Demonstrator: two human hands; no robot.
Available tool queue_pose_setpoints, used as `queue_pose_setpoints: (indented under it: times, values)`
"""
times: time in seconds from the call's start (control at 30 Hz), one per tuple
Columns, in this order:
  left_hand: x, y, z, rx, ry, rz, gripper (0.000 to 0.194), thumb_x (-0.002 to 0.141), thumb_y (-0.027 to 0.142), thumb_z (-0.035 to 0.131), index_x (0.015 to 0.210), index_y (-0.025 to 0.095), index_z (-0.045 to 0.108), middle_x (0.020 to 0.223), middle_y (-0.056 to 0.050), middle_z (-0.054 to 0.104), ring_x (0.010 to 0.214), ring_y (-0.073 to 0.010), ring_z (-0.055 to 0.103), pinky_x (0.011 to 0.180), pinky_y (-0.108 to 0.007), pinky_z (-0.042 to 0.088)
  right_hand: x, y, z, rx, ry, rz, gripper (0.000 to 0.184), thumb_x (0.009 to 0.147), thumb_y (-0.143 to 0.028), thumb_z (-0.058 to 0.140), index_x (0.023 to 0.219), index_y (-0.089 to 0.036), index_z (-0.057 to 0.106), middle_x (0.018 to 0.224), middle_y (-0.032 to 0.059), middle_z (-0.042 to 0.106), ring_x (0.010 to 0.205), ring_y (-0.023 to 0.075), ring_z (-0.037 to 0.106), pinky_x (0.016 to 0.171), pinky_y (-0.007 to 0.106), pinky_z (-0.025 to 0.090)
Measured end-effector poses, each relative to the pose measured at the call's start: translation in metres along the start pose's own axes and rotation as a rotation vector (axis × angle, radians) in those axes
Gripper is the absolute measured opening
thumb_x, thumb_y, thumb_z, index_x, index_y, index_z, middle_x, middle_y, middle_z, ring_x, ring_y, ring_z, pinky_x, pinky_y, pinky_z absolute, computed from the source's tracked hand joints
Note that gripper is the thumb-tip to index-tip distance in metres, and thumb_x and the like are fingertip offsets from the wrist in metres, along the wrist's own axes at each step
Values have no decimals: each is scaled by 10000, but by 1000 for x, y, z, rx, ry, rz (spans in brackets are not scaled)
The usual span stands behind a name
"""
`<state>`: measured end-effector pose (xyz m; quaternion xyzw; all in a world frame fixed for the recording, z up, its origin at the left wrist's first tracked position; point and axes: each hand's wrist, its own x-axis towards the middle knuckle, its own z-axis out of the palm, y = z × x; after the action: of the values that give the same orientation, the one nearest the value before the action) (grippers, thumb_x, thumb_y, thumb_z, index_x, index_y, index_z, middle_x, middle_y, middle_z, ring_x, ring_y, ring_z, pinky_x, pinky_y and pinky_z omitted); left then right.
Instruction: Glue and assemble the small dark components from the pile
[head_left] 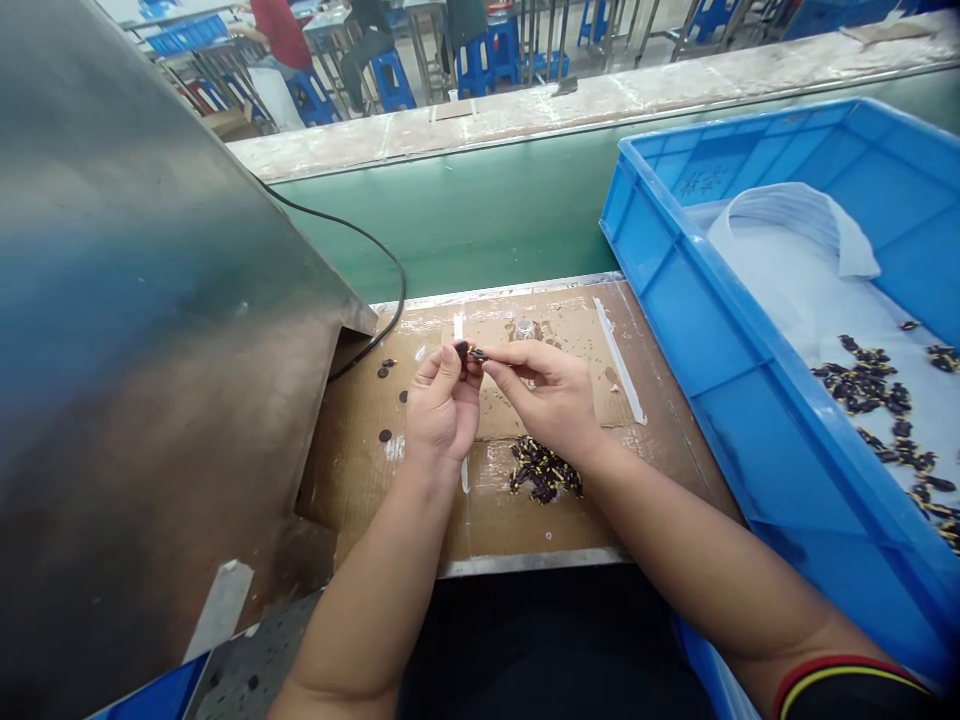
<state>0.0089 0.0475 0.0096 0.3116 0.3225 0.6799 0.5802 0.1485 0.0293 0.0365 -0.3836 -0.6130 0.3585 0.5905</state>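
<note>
Over the cardboard-covered bench, my left hand (446, 400) pinches a small dark disc (462, 350) between thumb and fingers. Touching it from the right is a small black-and-yellow piece (478, 355), gripped in the fingertips of my right hand (551, 395). Whether the two pieces are joined cannot be made out. Just below my right hand lies a pile of similar black-and-yellow pieces (544, 470). Left of my left hand, several loose dark discs (385, 436) lie on the cardboard, with one small black-and-yellow piece (389, 362) beside them.
A large blue crate (675, 300) on the right holds a white sheet (780, 270) and more black-and-yellow pieces (862, 380). A metal machine housing (165, 350) fills the left, with a black cable (375, 245) behind. Beyond the green belt (480, 215) are people and blue stools (391, 80).
</note>
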Motion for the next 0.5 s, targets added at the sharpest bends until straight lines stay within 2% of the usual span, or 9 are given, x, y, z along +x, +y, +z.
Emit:
queue_pose_setpoints:
  times: [0.13,0.3,0.5]
  values:
    - [0,0,-2,14,-55,-5,174,835,414,820,894,264,755,990,-11,721,868,-92,649,865,-235,551,1,1,-1,-19,-16,-17,158,917,-281,707,1056,-296,781,1050,3,787,958,174,733,890,374,626]
    - [-2,1,3,-21,4,-13,235,746,405,890,847,239,759,951,-26,720,852,-101,649,837,-229,554,2,0,-2,-24,-15,-50,154,929,-267,702,1062,-270,779,1047,19,788,955,172,737,882,368,626]
    - [-2,2,4,-36,-13,-16,203,762,372,884,846,238,757,950,-12,724,858,-82,652,836,-201,550,3,-1,-5,-130,-51,-101,161,941,-271,680,1062,-306,780,1068,-2,788,991,180,733,934,387,607]
